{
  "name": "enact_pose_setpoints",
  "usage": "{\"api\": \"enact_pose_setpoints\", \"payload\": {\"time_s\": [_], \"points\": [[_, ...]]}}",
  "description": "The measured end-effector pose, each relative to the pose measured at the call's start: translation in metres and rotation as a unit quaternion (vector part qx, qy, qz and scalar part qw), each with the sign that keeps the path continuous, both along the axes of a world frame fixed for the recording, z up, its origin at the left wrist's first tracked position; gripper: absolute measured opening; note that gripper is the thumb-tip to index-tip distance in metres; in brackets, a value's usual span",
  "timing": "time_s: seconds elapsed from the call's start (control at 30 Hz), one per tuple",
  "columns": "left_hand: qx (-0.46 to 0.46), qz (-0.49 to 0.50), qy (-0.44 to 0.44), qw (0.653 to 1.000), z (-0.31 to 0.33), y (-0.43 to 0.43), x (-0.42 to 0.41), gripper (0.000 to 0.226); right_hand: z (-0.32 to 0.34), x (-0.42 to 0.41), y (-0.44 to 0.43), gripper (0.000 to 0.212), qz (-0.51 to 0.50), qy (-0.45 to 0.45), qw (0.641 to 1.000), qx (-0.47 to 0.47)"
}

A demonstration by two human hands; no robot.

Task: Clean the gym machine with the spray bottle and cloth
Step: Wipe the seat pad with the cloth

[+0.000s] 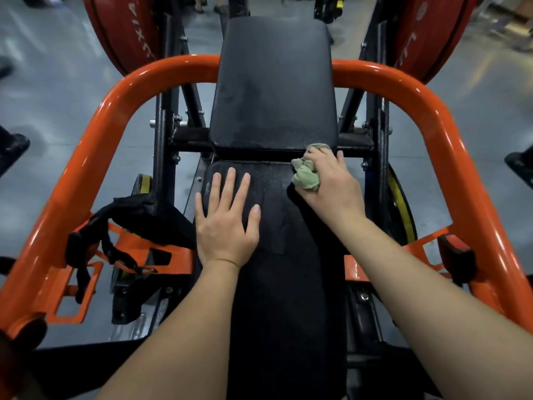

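The right hand (331,187) has its fingers curled round a crumpled pale green cloth (306,178), which bulges out from under the fingers toward nine o'clock. Hand and cloth press on the far right corner of the long black lower pad (284,269), at about one o'clock from the middle of the view, right at the seam where that pad meets the upper pad (274,82). The left hand (226,223) lies flat on the same lower pad, at ten o'clock from the pad's middle. Its fingers are straight and spread, pointing to twelve, and hold nothing. The two hands are apart, and the strip of pad between them shows fine specks. The upper pad runs off toward twelve o'clock, dull and smudged. An orange tube frame (106,116) arches round both pads from eight o'clock over to four. A black strap (129,209) hangs by the frame at nine o'clock. Red weight plates (124,33) stand at eleven and one o'clock above a grey floor (52,90).
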State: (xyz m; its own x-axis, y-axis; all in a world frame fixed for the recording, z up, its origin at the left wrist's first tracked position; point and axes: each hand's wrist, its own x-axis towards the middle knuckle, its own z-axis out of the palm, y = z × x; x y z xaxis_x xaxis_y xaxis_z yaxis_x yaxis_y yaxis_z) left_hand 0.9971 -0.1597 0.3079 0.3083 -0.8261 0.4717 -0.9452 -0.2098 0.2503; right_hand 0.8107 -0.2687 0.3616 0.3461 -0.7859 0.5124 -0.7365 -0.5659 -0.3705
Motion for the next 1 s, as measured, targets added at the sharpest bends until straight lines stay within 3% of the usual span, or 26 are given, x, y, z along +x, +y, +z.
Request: {"api": "enact_pose_setpoints", "payload": {"time_s": [0.1,0.23,0.43,0.53,0.73,1.0], "points": [[0.003,0.001,0.002,1.0,0.002,0.0,0.0,0.061,0.002,0.005,0.014,0.046,-0.061,-0.03,0.998,0.018],[0.005,0.0,0.003,1.0,0.002,-0.001,0.0,0.061,-0.013,0.007,0.042,0.038,-0.096,-0.081,0.991,-0.054],[0.014,-0.003,0.011,1.0,0.002,0.0,0.001,0.061,-0.058,-0.019,0.12,0.031,-0.049,-0.072,0.993,-0.077],[0.017,-0.003,0.015,1.0,0.003,0.001,0.0,0.061,-0.081,-0.036,0.159,0.04,-0.01,-0.049,0.997,-0.059],[0.023,-0.012,0.029,0.999,0.004,0.002,0.001,0.062,-0.065,-0.047,0.133,0.039,0.059,0.048,0.992,-0.1],[0.015,-0.008,0.018,1.0,0.0,-0.001,0.001,0.062,-0.048,-0.002,0.068,0.047,-0.14,0.072,0.982,-0.108]]}}
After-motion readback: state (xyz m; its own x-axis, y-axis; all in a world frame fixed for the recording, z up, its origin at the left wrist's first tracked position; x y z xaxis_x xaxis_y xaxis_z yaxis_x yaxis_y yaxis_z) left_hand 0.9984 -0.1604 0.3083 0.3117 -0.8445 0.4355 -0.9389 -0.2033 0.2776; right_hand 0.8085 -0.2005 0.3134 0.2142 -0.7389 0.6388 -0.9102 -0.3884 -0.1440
